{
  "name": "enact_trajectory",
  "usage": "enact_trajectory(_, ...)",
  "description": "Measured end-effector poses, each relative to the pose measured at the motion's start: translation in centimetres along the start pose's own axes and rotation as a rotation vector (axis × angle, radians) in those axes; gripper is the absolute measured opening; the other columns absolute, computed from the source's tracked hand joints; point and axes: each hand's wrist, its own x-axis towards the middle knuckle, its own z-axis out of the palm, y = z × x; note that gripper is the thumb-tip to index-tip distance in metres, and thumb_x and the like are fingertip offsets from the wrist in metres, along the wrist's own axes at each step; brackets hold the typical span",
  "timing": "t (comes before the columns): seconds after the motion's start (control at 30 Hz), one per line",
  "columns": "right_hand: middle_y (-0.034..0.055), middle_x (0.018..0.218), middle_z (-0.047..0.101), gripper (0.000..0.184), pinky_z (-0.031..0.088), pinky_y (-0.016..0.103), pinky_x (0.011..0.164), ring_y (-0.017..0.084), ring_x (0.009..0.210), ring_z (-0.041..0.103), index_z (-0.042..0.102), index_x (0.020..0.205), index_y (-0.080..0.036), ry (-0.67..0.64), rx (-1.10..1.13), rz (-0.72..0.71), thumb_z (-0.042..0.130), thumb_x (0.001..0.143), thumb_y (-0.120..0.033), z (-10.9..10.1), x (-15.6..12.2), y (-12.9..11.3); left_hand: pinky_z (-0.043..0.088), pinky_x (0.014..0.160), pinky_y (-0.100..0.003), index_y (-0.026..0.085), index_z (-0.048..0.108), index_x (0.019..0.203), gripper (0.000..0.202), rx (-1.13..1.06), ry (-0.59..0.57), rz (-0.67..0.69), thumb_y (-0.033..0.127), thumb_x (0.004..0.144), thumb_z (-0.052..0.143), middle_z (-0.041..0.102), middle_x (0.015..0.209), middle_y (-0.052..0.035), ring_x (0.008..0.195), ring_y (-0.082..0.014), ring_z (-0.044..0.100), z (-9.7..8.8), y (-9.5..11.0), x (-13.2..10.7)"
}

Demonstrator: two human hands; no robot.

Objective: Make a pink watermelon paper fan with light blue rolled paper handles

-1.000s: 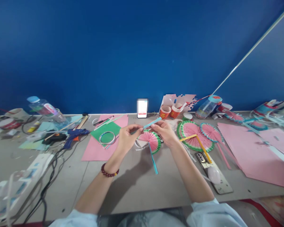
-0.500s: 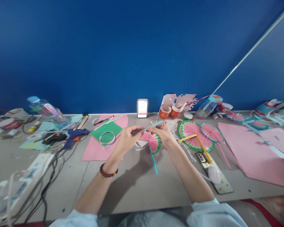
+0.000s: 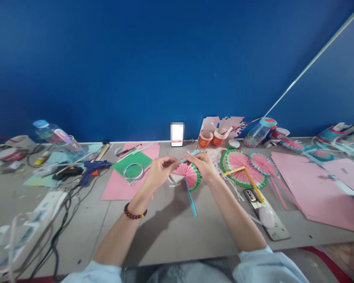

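Observation:
A light blue paper strip [image 3: 195, 152] slants between my two hands above the table. My right hand [image 3: 204, 168] pinches it between thumb and fingers. At its lower left end are the closed fingertips of my left hand [image 3: 162, 171]. Just below and behind the hands lies a small pleated paper fan [image 3: 187, 171], pink with a green rim and partly hidden by my fingers. From its middle a blue strip handle [image 3: 192, 203] hangs toward me.
Left are a green sheet [image 3: 145, 159] on pink paper [image 3: 113, 192], a blue glue gun [image 3: 96, 167] and a power strip [image 3: 32, 226]. Right are a larger watermelon fan [image 3: 234, 161], a phone [image 3: 278, 232] and pink sheets [image 3: 309, 192]. Red paper cups [image 3: 205, 139] and an upright phone [image 3: 177, 134] stand behind.
The blue strip shows less beyond my right fingers, and my right fingertips have shifted slightly along it. The fan and the things around it have stayed put.

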Motion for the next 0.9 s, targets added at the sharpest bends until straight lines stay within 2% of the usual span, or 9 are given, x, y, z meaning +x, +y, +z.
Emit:
enact_trajectory(0.1, 0.0022, 0.052, 0.062, 0.035, 0.038, 0.025, 0.053, 0.011, 0.052, 0.051, 0.069, 0.051, -0.015, 0.056, 0.002, -0.032, 0.074, 0.065, -0.047, -0.1, 0.1, 0.1, 0.049, 0.065, -0.025, 0.015, 0.073, 0.078, 0.024, -0.012, -0.018, -0.043, 0.037, 0.069, 0.072, 0.073, 0.076, -0.0058, 0.070, -0.0162, 0.064, -0.1, 0.1, 0.1)
enact_trajectory(0.23, 0.0030, 0.053, 0.064, 0.032, 0.039, 0.025, 0.052, 0.011, 0.051, 0.052, 0.072, 0.056, -0.015, 0.061, 0.054, -0.006, 0.075, 0.063, -0.046, -0.4, 0.3, -0.3, 0.048, 0.062, -0.025, 0.015, 0.073, 0.077, 0.024, -0.003, 0.012, -0.079, 0.036, 0.066, 0.074, 0.072, 0.073, -0.0053, 0.066, -0.0159, 0.064, -0.4, 0.2, 0.3)
enact_trajectory(0.63, 0.0052, 0.055, 0.066, 0.032, 0.040, 0.025, 0.052, 0.011, 0.050, 0.053, 0.072, 0.056, -0.015, 0.062, 0.051, -0.009, 0.075, 0.065, -0.045, -0.4, 0.4, -0.4, 0.047, 0.060, -0.025, 0.014, 0.072, 0.071, 0.020, 0.034, 0.056, -0.008, 0.034, 0.068, 0.071, 0.070, 0.065, -0.0047, 0.062, -0.0159, 0.063, -0.2, 0.0, 0.4)
enact_trajectory(0.73, 0.0062, 0.062, 0.069, 0.032, 0.043, 0.026, 0.055, 0.012, 0.053, 0.055, 0.074, 0.065, -0.015, 0.007, 0.069, 0.029, 0.074, 0.066, -0.047, -0.5, 0.6, -0.2, 0.047, 0.058, -0.024, 0.014, 0.070, 0.070, 0.020, 0.039, 0.068, -0.006, 0.034, 0.071, 0.068, 0.070, 0.063, -0.0045, 0.061, -0.0157, 0.063, -0.1, -0.3, 0.4)
enact_trajectory(0.9, 0.0063, 0.073, 0.072, 0.031, 0.047, 0.028, 0.064, 0.015, 0.064, 0.061, 0.076, 0.076, -0.016, -0.178, 0.056, 0.017, 0.075, 0.065, -0.045, -0.7, 0.8, 0.5, 0.047, 0.061, -0.024, 0.014, 0.069, 0.072, 0.022, 0.030, 0.032, 0.028, 0.036, 0.074, 0.066, 0.069, 0.065, -0.0036, 0.062, -0.0146, 0.062, 0.0, -0.5, 0.3)
